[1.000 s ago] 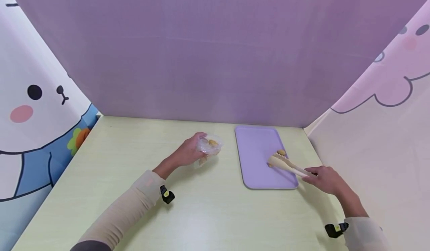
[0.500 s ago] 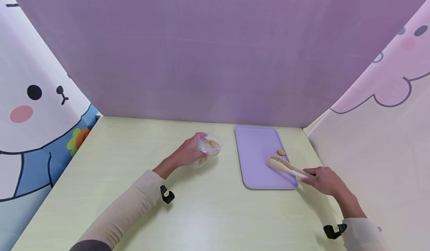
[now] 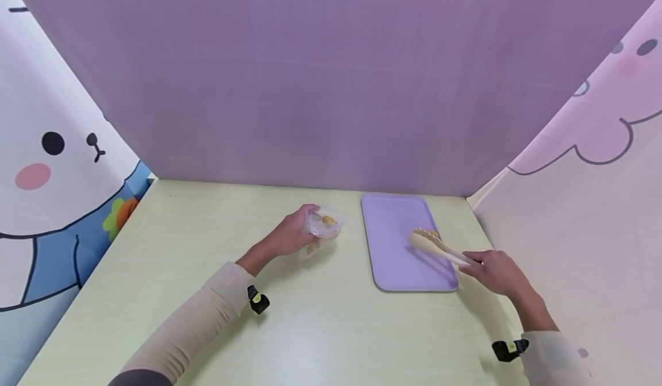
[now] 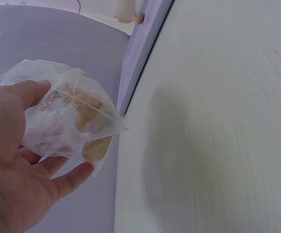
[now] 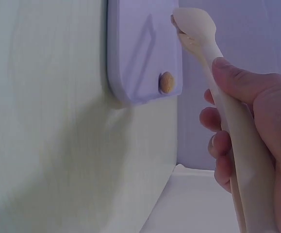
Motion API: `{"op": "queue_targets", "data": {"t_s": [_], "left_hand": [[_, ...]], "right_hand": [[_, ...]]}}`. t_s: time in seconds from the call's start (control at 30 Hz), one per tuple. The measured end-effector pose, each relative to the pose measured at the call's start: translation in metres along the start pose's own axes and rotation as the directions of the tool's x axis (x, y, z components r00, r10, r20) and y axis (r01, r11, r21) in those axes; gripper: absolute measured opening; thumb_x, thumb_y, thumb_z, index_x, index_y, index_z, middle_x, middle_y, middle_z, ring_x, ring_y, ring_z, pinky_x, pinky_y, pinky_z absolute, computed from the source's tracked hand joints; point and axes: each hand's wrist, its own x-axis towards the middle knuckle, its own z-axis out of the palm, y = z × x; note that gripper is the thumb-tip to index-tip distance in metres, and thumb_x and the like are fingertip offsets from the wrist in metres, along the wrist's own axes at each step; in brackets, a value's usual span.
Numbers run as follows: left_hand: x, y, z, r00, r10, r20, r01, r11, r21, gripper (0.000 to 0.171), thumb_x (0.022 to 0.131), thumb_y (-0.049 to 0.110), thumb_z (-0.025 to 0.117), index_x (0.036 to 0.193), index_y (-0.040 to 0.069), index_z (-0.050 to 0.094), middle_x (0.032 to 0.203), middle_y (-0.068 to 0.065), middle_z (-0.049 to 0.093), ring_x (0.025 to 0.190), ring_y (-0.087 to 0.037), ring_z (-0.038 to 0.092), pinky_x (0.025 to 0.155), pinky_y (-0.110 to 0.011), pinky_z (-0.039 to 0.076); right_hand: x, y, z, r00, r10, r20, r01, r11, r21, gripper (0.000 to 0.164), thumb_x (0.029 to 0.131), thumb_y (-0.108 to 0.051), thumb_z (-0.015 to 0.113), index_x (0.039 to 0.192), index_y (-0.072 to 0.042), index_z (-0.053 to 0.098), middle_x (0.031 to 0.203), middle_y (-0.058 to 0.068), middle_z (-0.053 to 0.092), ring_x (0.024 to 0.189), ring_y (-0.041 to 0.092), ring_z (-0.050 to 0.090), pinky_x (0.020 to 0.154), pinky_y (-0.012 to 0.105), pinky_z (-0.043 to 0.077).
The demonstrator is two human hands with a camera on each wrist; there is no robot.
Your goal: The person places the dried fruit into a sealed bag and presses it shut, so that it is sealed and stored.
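Observation:
My left hand (image 3: 288, 235) holds a clear plastic bag (image 3: 314, 226) above the table, thumb over it and fingers under it. Brown cookie-like pieces (image 4: 88, 112) show through the film in the left wrist view. My right hand (image 3: 497, 272) grips cream-coloured tongs (image 5: 232, 109), whose head hangs over the lilac tray (image 3: 385, 216). At the tongs' nearly closed tips a small brown edge (image 5: 174, 20) shows, most of it hidden. One round brown cookie (image 5: 166, 82) lies near the tray's edge; the tongs partly cover it in the head view.
Pale wood-grain table (image 3: 310, 323) lies under both arms. A purple panel (image 3: 331, 87) closes off the back, with cartoon-printed panels at left (image 3: 62, 202) and right (image 3: 595, 133). Each wrist carries a small black camera.
The tongs have risen off the tray and shifted slightly back and left, with the right hand following. A brown piece seen beneath the tongs on the tray no longer shows there. The left hand stays put.

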Motion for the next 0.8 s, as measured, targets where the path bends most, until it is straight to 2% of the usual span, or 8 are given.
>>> {"op": "queue_targets", "data": {"t_s": [0.17, 0.33, 0.53, 0.7, 0.8], "left_hand": [[-0.002, -0.001, -0.001, 1.0, 0.003, -0.004, -0.003, 1.0, -0.002, 0.071, 0.092, 0.016, 0.07, 0.153, 0.009, 0.037, 0.147, -0.019, 0.052, 0.131, -0.033, 0.054, 0.107, -0.055, 0.047], [-0.003, -0.001, -0.002, 1.0, -0.002, -0.005, 0.002, 1.0, -0.001, 0.071, 0.091, 0.015, 0.071, 0.153, 0.009, 0.036, 0.147, -0.02, 0.052, 0.131, -0.034, 0.054, 0.107, -0.055, 0.047], [-0.003, -0.001, -0.002, 1.0, -0.001, -0.01, 0.001, 1.0, 0.004, 0.071, 0.091, 0.014, 0.071, 0.153, 0.009, 0.037, 0.147, -0.02, 0.052, 0.132, -0.034, 0.053, 0.108, -0.055, 0.046], [-0.002, -0.001, -0.001, 1.0, -0.001, -0.007, 0.001, 1.0, 0.0, 0.071, 0.091, 0.014, 0.07, 0.153, 0.01, 0.036, 0.147, -0.019, 0.052, 0.132, -0.033, 0.053, 0.108, -0.055, 0.046], [-0.002, 0.0, -0.001, 1.0, -0.001, -0.004, 0.001, 1.0, -0.003, 0.071, 0.09, 0.013, 0.07, 0.153, 0.01, 0.036, 0.147, -0.019, 0.052, 0.132, -0.033, 0.053, 0.108, -0.055, 0.046]], "right_hand": [[0.004, -0.006, -0.001, 0.999, -0.014, -0.029, 0.014, 1.0, -0.001, 0.037, 0.091, -0.03, 0.074, 0.12, -0.007, 0.075, 0.075, -0.003, 0.071, 0.069, 0.015, 0.054, 0.061, 0.033, 0.042], [0.008, -0.009, -0.001, 0.998, -0.023, -0.05, 0.022, 1.0, -0.011, 0.036, 0.091, -0.031, 0.074, 0.119, -0.008, 0.076, 0.072, -0.004, 0.069, 0.069, 0.015, 0.055, 0.061, 0.033, 0.043], [0.013, -0.014, -0.002, 0.997, -0.031, -0.066, 0.031, 1.0, 0.001, 0.037, 0.092, -0.029, 0.074, 0.121, -0.006, 0.075, 0.075, 0.001, 0.073, 0.071, 0.017, 0.057, 0.064, 0.035, 0.045], [0.018, -0.02, -0.004, 0.996, -0.043, -0.072, 0.044, 0.999, 0.011, 0.037, 0.093, -0.028, 0.072, 0.122, -0.005, 0.074, 0.058, -0.006, 0.057, 0.064, 0.014, 0.05, 0.06, 0.032, 0.04], [0.023, -0.024, -0.005, 0.995, -0.061, -0.079, 0.063, 0.998, 0.016, 0.037, 0.093, -0.027, 0.072, 0.122, -0.005, 0.074, 0.056, -0.008, 0.052, 0.063, 0.013, 0.048, 0.06, 0.031, 0.039]]}}
